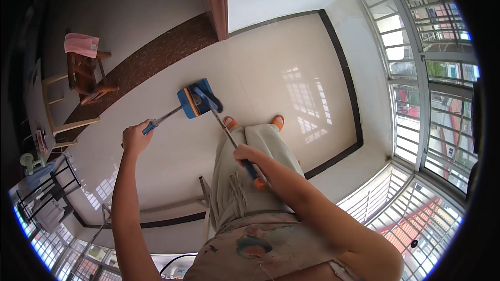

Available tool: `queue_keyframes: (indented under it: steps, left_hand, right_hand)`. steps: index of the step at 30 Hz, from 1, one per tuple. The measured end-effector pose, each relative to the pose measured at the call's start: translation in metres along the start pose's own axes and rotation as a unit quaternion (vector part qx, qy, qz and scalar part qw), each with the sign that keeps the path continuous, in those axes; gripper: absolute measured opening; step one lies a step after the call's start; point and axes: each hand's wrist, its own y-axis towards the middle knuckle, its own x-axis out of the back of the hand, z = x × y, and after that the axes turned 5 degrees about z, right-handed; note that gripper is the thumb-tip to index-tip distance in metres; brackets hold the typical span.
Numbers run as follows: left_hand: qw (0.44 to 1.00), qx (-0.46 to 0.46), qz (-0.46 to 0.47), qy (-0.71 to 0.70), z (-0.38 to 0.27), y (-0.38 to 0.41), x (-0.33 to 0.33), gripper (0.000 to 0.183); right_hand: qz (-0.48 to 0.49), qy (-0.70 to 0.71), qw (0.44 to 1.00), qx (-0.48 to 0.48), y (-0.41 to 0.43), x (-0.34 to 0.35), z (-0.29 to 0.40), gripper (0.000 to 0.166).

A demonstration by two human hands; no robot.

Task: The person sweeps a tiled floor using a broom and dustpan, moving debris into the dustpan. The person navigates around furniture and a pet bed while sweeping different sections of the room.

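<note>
My left hand (136,136) grips the blue handle end of a long-handled dustpan (189,103), whose blue pan with an orange-edged comb strip lies ahead of my feet. My right hand (249,153) is closed around the dark grip of a broom; its metal pole (226,130) runs forward to the blue broom head (209,99) with dark bristles, which overlaps the dustpan's opening. Some greyish debris (197,100) seems to lie in the pan, though it is too blurred to name. The orange end of the broom handle (259,183) points back towards my body.
Glossy pale floor tiles (250,74) with a dark border surround my orange slippers (277,122). A wooden chair (84,74) with a pink towel (81,45) stands at the left, near a table (39,113). Barred windows (414,86) line the right. A black metal rack (58,187) is at lower left.
</note>
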Motion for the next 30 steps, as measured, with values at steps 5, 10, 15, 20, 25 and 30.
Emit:
queue_keyframes:
  steps: [5, 10, 15, 20, 25, 30]
  left_hand:
    - [0.999, 0.044, -0.007, -0.019, 0.019, -0.014, -0.002, 0.026]
    - [0.989, 0.106, -0.067, -0.078, 0.029, -0.048, -0.014, 0.026]
    - [0.968, 0.185, -0.089, -0.144, 0.012, -0.052, -0.021, 0.025]
    - [0.967, 0.210, -0.072, -0.124, -0.005, -0.042, -0.023, 0.026]
    - [0.969, 0.211, -0.080, -0.104, -0.014, -0.025, -0.021, 0.026]
    - [0.970, 0.213, -0.077, -0.089, -0.012, -0.028, -0.022, 0.025]
  right_hand:
    - [-0.142, -0.093, 0.985, -0.015, -0.093, 0.029, 0.029, 0.011]
    - [-0.260, -0.226, 0.938, -0.039, -0.135, 0.075, 0.081, 0.024]
    - [-0.349, -0.312, 0.880, -0.085, -0.068, 0.166, 0.151, 0.027]
    - [-0.072, -0.639, 0.735, -0.215, 0.028, 0.135, 0.144, 0.014]
    - [0.031, -0.585, 0.794, -0.162, 0.017, 0.043, 0.048, 0.024]
    - [-0.061, -0.288, 0.948, -0.120, -0.107, 0.079, 0.084, 0.023]
